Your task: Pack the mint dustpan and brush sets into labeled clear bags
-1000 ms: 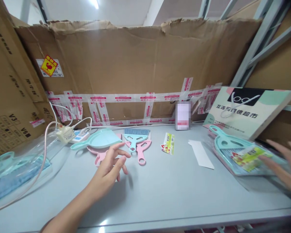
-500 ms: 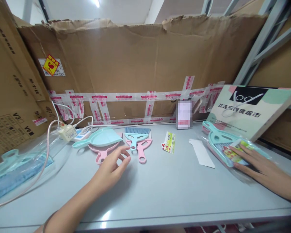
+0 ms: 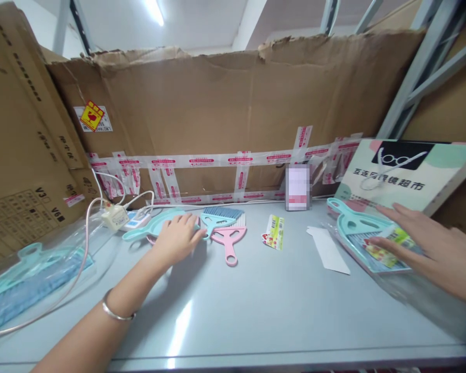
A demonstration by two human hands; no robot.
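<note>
My left hand (image 3: 176, 238) lies on the wide end of a teal dustpan (image 3: 147, 228), fingers curled over its edge; a pink dustpan is mostly hidden beneath. Just right of it are a small teal brush (image 3: 219, 217) and a pink brush (image 3: 229, 242). My right hand (image 3: 431, 248) is spread flat, fingers apart, over a clear bag holding a teal and pink dustpan set (image 3: 353, 227) with a colourful label; the thumb touches the bag.
A printed label card (image 3: 274, 232) and a white paper strip (image 3: 328, 249) lie mid-table. A bagged teal set (image 3: 27, 269), a power strip (image 3: 134, 221) and cables sit left. A printed box (image 3: 407, 173) leans at right. Taped cardboard (image 3: 217, 114) walls the back.
My left hand moved forward from above the table onto the teal dustpan. My right hand lifted slightly and spread over the bagged set.
</note>
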